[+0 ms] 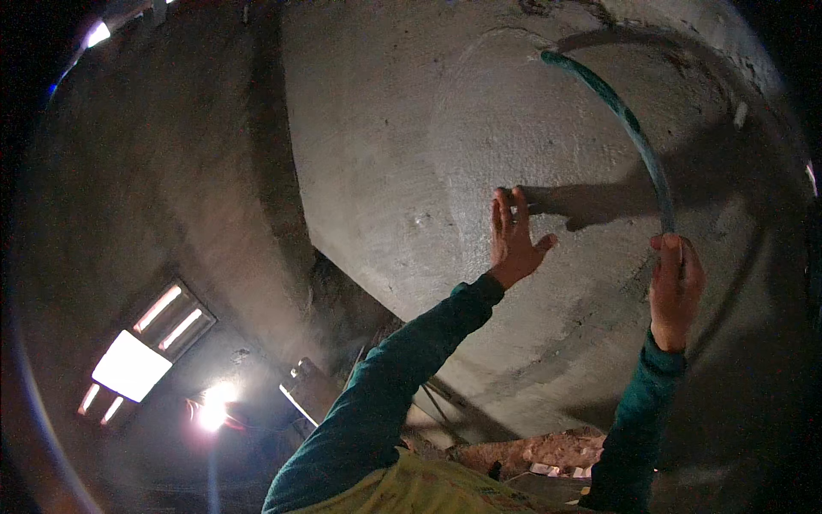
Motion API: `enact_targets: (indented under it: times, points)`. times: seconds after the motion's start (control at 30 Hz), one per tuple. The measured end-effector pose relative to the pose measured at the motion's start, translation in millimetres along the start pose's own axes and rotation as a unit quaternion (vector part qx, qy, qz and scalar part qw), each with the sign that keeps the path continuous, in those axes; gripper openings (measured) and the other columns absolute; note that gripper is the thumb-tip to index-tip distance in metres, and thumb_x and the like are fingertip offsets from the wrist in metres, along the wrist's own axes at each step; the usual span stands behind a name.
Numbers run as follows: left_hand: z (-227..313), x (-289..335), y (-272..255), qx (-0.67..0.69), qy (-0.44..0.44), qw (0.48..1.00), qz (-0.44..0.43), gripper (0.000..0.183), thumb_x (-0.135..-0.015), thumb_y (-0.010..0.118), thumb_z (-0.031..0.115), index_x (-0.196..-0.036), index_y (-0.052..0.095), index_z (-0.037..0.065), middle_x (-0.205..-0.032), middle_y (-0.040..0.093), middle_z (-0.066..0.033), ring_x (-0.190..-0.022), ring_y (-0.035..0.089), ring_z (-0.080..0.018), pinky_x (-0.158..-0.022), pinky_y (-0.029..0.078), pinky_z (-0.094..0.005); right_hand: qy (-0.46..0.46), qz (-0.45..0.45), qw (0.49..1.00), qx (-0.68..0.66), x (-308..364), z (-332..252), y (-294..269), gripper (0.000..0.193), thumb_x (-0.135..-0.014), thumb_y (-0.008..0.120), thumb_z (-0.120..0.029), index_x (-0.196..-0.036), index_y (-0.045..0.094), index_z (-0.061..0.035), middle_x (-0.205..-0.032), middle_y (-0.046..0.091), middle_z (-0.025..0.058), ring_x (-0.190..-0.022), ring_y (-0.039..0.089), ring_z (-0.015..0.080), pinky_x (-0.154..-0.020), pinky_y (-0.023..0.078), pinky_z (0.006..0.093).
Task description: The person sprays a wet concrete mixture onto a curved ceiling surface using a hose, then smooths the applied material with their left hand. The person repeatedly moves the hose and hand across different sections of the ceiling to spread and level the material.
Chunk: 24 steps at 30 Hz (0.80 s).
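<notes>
Ahead of me is a rough grey plastered surface (377,163). From its upper right a green flexible pipe (629,124) curves down to my right hand (676,283). My right fingers and thumb pinch the pipe's lower end. Its upper end meets the plaster beside a scuffed spot. My left hand (515,244) is raised to the left of the pipe with its fingers stretched and thumb out. The fingertips are close to the plaster; whether they touch it I cannot tell. Both arms wear dark green sleeves.
A bright window (131,366) with narrow slots is at the lower left, beside a glowing lamp (214,407). A dark recess edge (287,128) runs down left of the plaster. Reddish-brown rubble or earth (531,450) shows low down. Shadows of my arms fall on the plaster.
</notes>
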<state>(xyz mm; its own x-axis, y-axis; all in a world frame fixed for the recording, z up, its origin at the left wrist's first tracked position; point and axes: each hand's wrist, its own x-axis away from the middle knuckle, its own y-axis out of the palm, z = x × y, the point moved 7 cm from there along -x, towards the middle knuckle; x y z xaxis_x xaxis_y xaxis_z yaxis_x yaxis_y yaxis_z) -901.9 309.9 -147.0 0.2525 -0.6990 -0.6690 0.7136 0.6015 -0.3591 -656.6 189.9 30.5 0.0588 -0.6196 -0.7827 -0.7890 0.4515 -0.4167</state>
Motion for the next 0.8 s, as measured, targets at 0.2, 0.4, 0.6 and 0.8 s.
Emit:
enact_targets:
  times: [0.2, 0.4, 0.6, 0.8]
  points:
    - [7.4, -1.4, -1.8, -0.004, -0.006, 0.998, -0.058, 0.121, -0.087, 0.080, 0.045, -0.164, -0.002, 0.003, -0.166, -0.008, -0.0350, -0.154, 0.000, -0.0555, -0.123, 0.020, -0.0625, -0.157, 0.022, 0.985, 0.068, -13.8, 0.1, 46.1, 0.056, -0.108, 0.048, -0.050, -0.116, 0.070, 0.0002, -0.092, 0.069, 0.0099, -0.069, 0.058, 0.0115, -0.056, 0.042, 0.0253]
    - [-9.9, 0.6, -17.2, 0.011, 0.035, 0.999, -0.028, 0.116, -0.085, 0.079, 0.053, -0.166, 0.007, 0.010, -0.166, 0.004, -0.0364, -0.153, 0.010, -0.0557, -0.121, 0.024, -0.0620, -0.338, 0.059, 0.926, 0.157, -38.7, -36.2, 92.4, 0.051, -0.109, 0.050, -0.044, -0.128, 0.066, -0.0006, -0.112, 0.071, 0.0154, -0.090, 0.070, 0.0218, -0.070, 0.054, 0.0310]
    - [-15.5, 1.2, -23.1, 0.015, 0.029, 0.994, -0.100, 0.108, -0.086, 0.079, 0.052, -0.165, 0.017, 0.013, -0.169, 0.007, -0.0295, -0.155, 0.011, -0.0514, -0.122, 0.024, -0.0609, -0.246, 0.041, 0.968, -0.024, -58.9, -53.9, 139.7, 0.067, -0.101, 0.055, -0.061, -0.125, 0.068, 0.0003, -0.111, 0.073, 0.0151, -0.088, 0.070, 0.0216, -0.069, 0.055, 0.0353]
    - [-52.3, -14.6, -59.5, 0.141, 0.082, 0.979, -0.126, 0.086, -0.095, 0.072, 0.042, -0.160, 0.029, 0.006, -0.163, 0.032, -0.0244, -0.153, 0.029, -0.0404, -0.124, 0.026, -0.0518, -0.090, -0.009, 0.992, -0.088, -99.0, -83.6, 200.0, 0.071, -0.099, 0.057, -0.064, -0.118, 0.070, 0.0032, -0.105, 0.073, 0.0160, -0.085, 0.068, 0.0210, -0.070, 0.055, 0.0361]
